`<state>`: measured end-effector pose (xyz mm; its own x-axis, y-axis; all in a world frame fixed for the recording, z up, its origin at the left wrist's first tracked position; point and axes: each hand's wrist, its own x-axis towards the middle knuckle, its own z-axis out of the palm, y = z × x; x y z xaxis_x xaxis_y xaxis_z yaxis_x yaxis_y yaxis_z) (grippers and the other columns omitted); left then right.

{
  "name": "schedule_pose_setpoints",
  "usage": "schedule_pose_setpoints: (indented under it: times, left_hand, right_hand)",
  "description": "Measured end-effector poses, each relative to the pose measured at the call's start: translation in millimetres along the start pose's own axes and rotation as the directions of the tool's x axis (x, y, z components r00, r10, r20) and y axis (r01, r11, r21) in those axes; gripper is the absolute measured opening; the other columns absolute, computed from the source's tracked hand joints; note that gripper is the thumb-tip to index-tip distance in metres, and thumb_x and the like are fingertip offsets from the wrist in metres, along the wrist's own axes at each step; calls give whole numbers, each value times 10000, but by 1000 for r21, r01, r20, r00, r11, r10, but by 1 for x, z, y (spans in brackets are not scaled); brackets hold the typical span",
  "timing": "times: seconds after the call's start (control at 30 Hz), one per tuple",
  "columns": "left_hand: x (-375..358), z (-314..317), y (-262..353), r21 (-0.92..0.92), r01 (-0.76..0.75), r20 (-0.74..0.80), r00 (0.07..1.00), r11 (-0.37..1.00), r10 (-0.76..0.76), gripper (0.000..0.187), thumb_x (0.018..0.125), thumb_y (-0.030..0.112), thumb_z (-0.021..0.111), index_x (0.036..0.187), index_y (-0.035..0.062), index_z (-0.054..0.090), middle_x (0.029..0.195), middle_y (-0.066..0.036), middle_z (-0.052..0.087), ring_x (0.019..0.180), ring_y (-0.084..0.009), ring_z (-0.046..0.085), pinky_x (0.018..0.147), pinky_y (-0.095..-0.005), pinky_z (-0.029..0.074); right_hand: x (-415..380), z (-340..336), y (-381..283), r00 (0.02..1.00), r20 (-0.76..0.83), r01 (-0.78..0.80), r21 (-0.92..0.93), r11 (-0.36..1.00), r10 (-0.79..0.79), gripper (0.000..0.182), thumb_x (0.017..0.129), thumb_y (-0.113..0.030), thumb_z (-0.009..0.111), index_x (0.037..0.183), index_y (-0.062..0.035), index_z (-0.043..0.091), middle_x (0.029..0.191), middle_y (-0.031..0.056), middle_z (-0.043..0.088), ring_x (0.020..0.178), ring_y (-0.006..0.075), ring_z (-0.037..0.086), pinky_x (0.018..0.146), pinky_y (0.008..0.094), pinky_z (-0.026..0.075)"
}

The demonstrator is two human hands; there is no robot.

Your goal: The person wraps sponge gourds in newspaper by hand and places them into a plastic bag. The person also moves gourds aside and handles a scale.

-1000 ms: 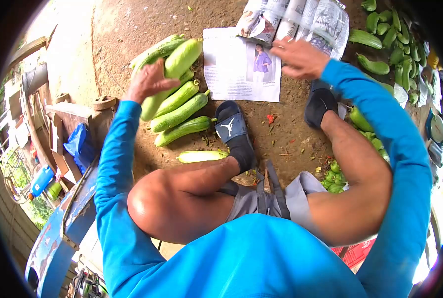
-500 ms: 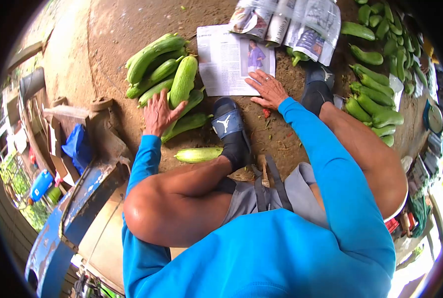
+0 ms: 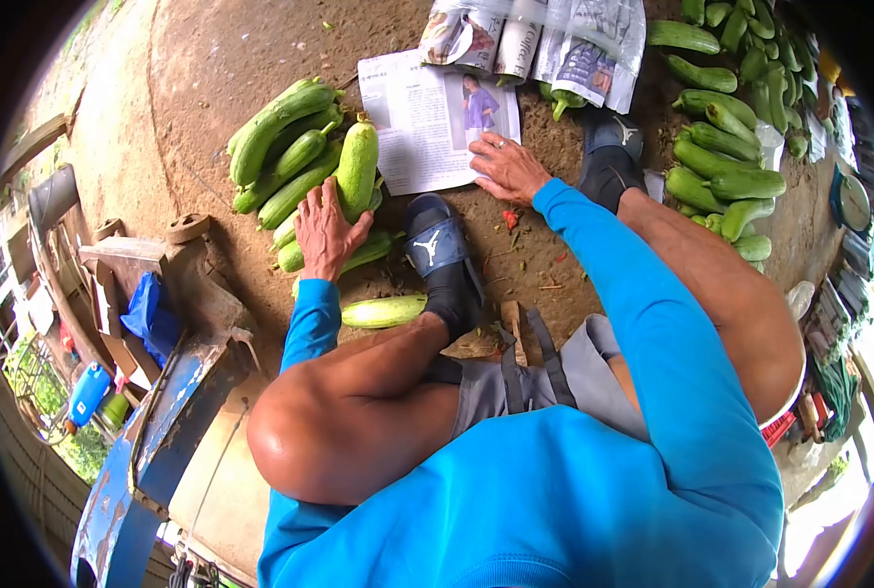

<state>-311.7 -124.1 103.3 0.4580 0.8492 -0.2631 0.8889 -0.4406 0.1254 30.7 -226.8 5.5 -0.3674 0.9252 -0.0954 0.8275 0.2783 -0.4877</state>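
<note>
My left hand (image 3: 327, 232) is at the pile of long green gourds. Its thumb and forefinger lie around the lower end of a pale green gourd (image 3: 358, 169), which stands nearly upright on top. Other gourds (image 3: 278, 135) lie beside and beneath it; the hand hides some of their ends. On the ground to the right of the pile lies a printed newspaper page (image 3: 412, 127). My right hand (image 3: 508, 169) rests on the page's lower right part, fingers slightly bent and pressing on the paper, holding nothing I can see.
Newspaper-wrapped bundles (image 3: 579, 49) lie beyond the page, a gourd end poking out. More gourds (image 3: 721, 157) are heaped at right. A single gourd (image 3: 383, 312) lies by my left sandal (image 3: 431, 245). A blue metal frame (image 3: 143, 470) stands at lower left.
My left hand has shifted right against the pile, and the top gourd has turned more upright. The newspaper page has tilted slightly, with my right hand still on it. The view has also shifted.
</note>
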Motion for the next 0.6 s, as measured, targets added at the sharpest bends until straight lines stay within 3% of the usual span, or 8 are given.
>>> schedule_pose_setpoints:
  times: [0.13, 0.23, 0.3, 0.5, 0.57, 0.6]
  left_hand:
    - [3, 0, -2, -33, 76, 104, 992, 997, -72, 860, 762, 556, 724, 1423, 62, 484, 1288, -198, 555, 1176, -407, 534, 975, -537, 431]
    - [-1, 1, -4, -47, 59, 81, 995, 997, -55, 853, 765, 569, 716, 1412, 58, 497, 1280, -197, 565, 1161, -412, 544, 957, -542, 438]
    - [-9, 4, -3, -33, 55, -24, 998, 998, -56, 862, 768, 578, 716, 1420, 59, 496, 1300, -202, 563, 1167, -411, 542, 953, -542, 440]
    - [-20, -2, -6, -22, 139, -3, 990, 990, -139, 867, 774, 572, 730, 1431, 61, 488, 1336, -230, 551, 1215, -414, 525, 1004, -538, 422]
    - [-13, -9, 4, -47, 91, -77, 993, 995, -94, 816, 791, 538, 736, 1413, 60, 508, 1334, -235, 549, 1221, -413, 520, 1029, -534, 409]
    - [-7, -15, 14, -71, -26, -142, 990, 997, 16, 775, 805, 515, 732, 1399, 62, 523, 1339, -230, 546, 1220, -411, 518, 1034, -531, 404]
  right_hand:
    - [4, -1, 1, 998, -42, 39, 46, 998, -37, 248, 867, -239, 718, 1040, -91, 621, 1297, 90, 562, 1324, 315, 472, 1064, 461, 462]
    - [5, 1, 5, 996, -45, 82, -11, 997, -82, 230, 858, -224, 701, 1014, -78, 615, 1249, 102, 563, 1282, 307, 492, 1012, 467, 479]
    - [4, -1, 4, 994, -68, 87, 24, 996, -85, 211, 875, -205, 674, 1008, -60, 595, 1235, 114, 568, 1252, 321, 507, 980, 472, 489]
    - [17, -14, -5, 984, -177, 14, 133, 991, 10, 191, 867, -149, 607, 1000, -25, 548, 1110, 152, 563, 1050, 379, 568, 847, 504, 500]
    - [25, -20, -4, 981, -190, -4, 131, 991, 29, 197, 861, -142, 598, 1005, -21, 540, 1079, 158, 555, 995, 394, 572, 825, 514, 498]
    - [29, -26, -4, 980, -199, 12, 144, 990, 17, 210, 843, -146, 606, 1001, -24, 543, 1078, 155, 547, 1004, 387, 581, 806, 509, 510]
